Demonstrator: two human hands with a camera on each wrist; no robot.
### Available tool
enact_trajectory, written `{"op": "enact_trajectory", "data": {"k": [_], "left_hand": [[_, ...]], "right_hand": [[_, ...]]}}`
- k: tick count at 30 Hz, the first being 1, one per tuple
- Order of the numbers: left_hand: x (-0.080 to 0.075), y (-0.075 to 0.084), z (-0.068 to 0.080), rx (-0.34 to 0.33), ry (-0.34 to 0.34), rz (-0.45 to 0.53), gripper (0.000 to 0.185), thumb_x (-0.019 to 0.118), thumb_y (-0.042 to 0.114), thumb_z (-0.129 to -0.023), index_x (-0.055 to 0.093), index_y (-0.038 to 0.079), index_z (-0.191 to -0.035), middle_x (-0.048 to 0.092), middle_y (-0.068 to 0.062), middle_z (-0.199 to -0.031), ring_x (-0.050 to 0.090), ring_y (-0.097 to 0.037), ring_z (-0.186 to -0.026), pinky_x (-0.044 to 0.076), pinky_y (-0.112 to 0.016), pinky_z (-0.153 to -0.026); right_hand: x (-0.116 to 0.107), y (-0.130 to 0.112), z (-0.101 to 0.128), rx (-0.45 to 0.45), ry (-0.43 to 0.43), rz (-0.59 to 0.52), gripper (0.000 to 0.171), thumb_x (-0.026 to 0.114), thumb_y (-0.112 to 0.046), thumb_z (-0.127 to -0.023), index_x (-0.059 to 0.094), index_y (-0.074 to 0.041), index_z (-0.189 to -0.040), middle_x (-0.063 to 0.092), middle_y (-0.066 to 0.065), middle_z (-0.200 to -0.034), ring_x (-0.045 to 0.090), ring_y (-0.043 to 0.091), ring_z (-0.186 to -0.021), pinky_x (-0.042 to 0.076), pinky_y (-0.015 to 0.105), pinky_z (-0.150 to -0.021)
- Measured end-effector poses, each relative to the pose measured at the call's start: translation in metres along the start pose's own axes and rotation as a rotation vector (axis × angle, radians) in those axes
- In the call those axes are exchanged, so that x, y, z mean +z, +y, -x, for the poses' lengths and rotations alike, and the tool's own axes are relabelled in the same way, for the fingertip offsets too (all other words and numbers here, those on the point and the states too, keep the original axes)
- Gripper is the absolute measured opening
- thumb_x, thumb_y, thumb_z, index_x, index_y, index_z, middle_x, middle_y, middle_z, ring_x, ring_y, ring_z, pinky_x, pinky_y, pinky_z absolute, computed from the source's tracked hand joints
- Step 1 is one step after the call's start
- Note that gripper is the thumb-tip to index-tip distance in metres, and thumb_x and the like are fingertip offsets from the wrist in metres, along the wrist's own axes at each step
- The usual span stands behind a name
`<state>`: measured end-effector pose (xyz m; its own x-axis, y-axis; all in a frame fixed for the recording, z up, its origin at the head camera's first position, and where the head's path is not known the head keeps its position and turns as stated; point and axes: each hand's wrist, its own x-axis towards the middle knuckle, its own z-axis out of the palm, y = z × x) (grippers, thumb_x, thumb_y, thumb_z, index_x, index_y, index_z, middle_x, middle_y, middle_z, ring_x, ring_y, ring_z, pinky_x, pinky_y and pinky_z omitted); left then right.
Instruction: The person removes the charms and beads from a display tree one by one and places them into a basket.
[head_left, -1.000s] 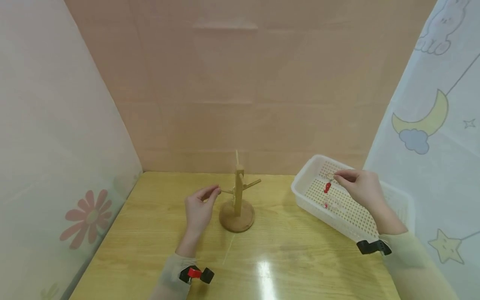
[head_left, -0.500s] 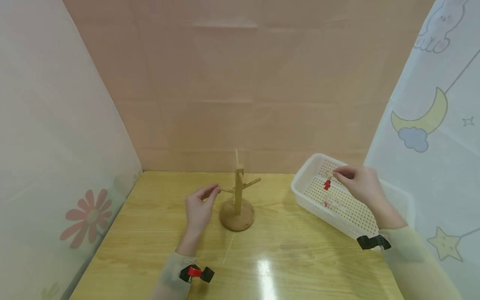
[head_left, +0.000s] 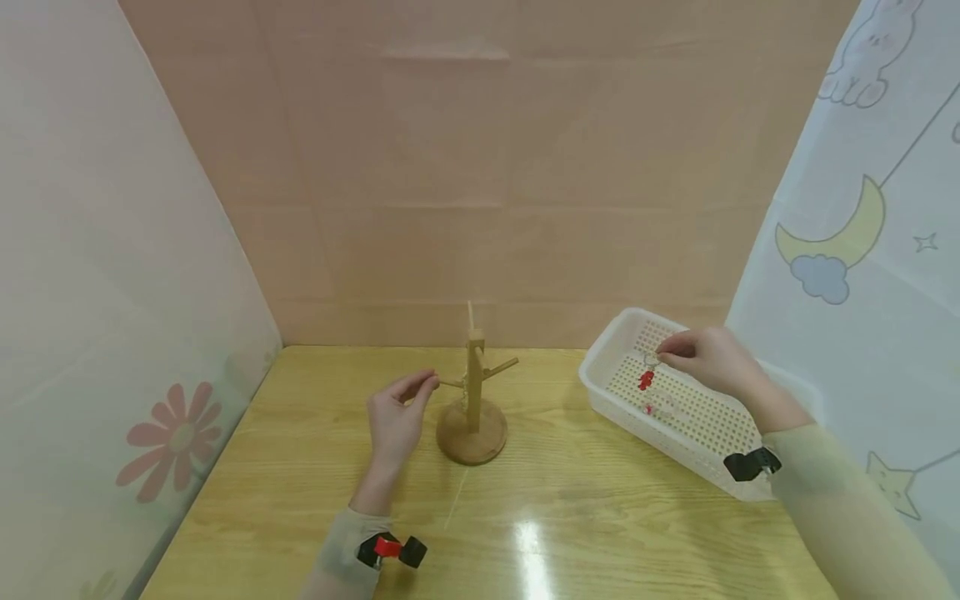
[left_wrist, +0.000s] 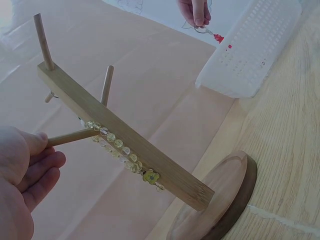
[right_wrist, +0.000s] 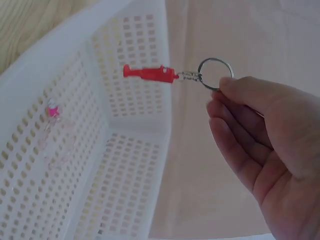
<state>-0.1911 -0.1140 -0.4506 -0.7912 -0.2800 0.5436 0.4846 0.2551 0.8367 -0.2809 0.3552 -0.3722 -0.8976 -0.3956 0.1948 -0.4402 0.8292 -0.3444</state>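
Lifted slightly, right hand (head_left: 712,360) pinches red keychain (right_wrist: 150,73); left hand (head_left: 397,412) pinches stand peg (left_wrist: 72,136).

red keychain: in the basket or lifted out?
Lifted: the red keychain dangles by its ring from the right hand, above the white basket floor.

No readable text, label, brand, number or sign appears anywhere in these views.

The head view looks down from above on the whole table (head_left: 525,500). Each wrist view sits close. All three share the white basket (head_left: 600,367), while the head and left-wrist views share the wooden stand (left_wrist: 150,160).
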Motion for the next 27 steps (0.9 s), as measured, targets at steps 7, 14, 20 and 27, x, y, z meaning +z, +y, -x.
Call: {"op": "enact_trajectory", "data": {"k": [7,14,20,27], "left_hand": [[0.0,0.0,0.001,0.009,0.01,-0.002,0.009,0.079,-0.01,-0.091,0.079,-0.011,-0.1,0.079,-0.022,-0.093,0.076,-0.044,-0.083,0.055,-0.01,-0.075],[0.0,-0.002,0.003,-0.023,0.008,-0.011,0.008,0.08,-0.008,-0.092,0.08,-0.008,-0.1,0.08,-0.018,-0.093,0.077,-0.042,-0.083,0.055,-0.011,-0.075],[-0.001,0.001,0.002,-0.011,0.01,-0.02,0.009,0.079,-0.008,-0.092,0.08,-0.008,-0.101,0.08,-0.018,-0.093,0.077,-0.041,-0.083,0.056,-0.012,-0.075],[-0.001,0.004,0.002,0.005,0.007,-0.032,0.009,0.08,-0.008,-0.092,0.08,-0.008,-0.101,0.08,-0.019,-0.093,0.077,-0.041,-0.083,0.057,-0.016,-0.076]], "right_hand": [[0.013,0.016,-0.009,-0.05,-0.171,-0.007,0.007,0.078,-0.015,-0.101,0.083,-0.012,-0.105,0.08,-0.002,-0.099,0.074,0.013,-0.086,0.061,0.04,-0.077],[0.025,0.027,-0.011,-0.087,-0.284,-0.022,0.007,0.078,-0.01,-0.1,0.082,-0.011,-0.104,0.078,-0.007,-0.098,0.072,0.009,-0.087,0.061,0.034,-0.078],[0.032,0.034,-0.015,-0.102,-0.334,-0.051,0.007,0.076,-0.007,-0.099,0.082,-0.011,-0.1,0.077,-0.006,-0.095,0.072,0.008,-0.085,0.061,0.03,-0.076],[0.035,0.035,-0.017,-0.141,-0.332,0.0,0.005,0.078,-0.008,-0.098,0.082,-0.011,-0.099,0.077,-0.007,-0.094,0.073,0.009,-0.085,0.062,0.032,-0.078]]}}
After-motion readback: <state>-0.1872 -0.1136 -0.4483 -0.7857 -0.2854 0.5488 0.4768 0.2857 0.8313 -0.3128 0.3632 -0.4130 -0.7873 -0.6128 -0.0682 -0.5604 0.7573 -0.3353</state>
